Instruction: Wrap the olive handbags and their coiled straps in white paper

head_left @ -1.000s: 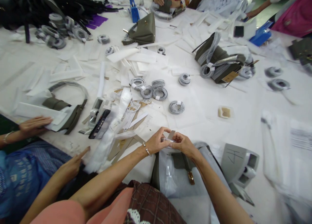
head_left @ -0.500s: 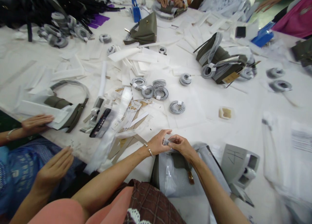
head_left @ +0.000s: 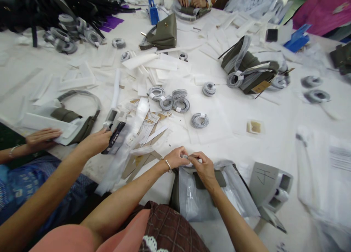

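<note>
An olive handbag [head_left: 197, 181], partly covered with pale wrapping, lies in front of me. Clear plastic [head_left: 190, 197] rests on its near side. At the far edge of the bag, my left hand [head_left: 175, 158] pinches a small pale strip between thumb and fingers. My right hand [head_left: 203, 168] closes on the same strip from the right, its fingertips almost touching those of the left. Fingers partly hide the strip, so its exact kind is unclear. Just right of the bag stands a grey tape dispenser [head_left: 264, 184].
Rolled grey straps [head_left: 199, 120] lie beyond my hands. To the left, a co-worker's hand [head_left: 100, 140] is at another tape dispenser [head_left: 112, 116], beside a black KAWS-marked packet [head_left: 115, 136]. More olive bags [head_left: 167, 32] and white sheets [head_left: 161, 63] spread across the table.
My hands have drawn slightly lower over the bag's far edge, still pinching the pale strip. The co-worker's hand on the left has reached forward to the tape dispenser.
</note>
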The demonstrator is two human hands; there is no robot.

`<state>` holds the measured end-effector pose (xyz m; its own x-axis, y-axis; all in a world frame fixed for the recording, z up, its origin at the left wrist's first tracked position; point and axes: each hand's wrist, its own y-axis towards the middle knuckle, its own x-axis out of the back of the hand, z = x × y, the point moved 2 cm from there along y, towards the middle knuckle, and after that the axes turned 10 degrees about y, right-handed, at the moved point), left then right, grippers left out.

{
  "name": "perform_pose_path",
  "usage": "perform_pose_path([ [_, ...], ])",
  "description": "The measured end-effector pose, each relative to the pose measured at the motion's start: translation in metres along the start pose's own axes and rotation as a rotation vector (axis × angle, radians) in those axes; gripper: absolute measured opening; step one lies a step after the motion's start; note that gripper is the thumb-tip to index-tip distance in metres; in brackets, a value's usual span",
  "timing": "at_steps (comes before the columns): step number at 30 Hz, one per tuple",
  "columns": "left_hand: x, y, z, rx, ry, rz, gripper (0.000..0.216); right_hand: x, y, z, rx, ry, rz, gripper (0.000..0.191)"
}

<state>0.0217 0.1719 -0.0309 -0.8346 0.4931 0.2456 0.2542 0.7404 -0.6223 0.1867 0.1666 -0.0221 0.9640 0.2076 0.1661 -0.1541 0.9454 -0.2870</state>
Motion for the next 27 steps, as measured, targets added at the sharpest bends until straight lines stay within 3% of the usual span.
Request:
perform_pose_path([
  [6,-0.003,0.004,0.003,0.094,-0.194,-0.015,0.027,-0.001,-0.009,-0.004,0.248,-0.092,-0.039,0.013],
  [15,0.003,0.016,0.012,0.157,-0.480,0.072,0.029,0.008,-0.003,0.005,0.480,-0.297,0.131,0.020],
  [20,0.006,0.019,0.019,0.168,-0.579,0.128,0.037,0.009,0.001,0.009,0.438,-0.288,0.206,0.024],
  [27,0.008,0.018,0.021,0.110,-0.598,0.164,0.044,0.001,0.004,-0.004,0.363,-0.154,0.097,0.016],
])
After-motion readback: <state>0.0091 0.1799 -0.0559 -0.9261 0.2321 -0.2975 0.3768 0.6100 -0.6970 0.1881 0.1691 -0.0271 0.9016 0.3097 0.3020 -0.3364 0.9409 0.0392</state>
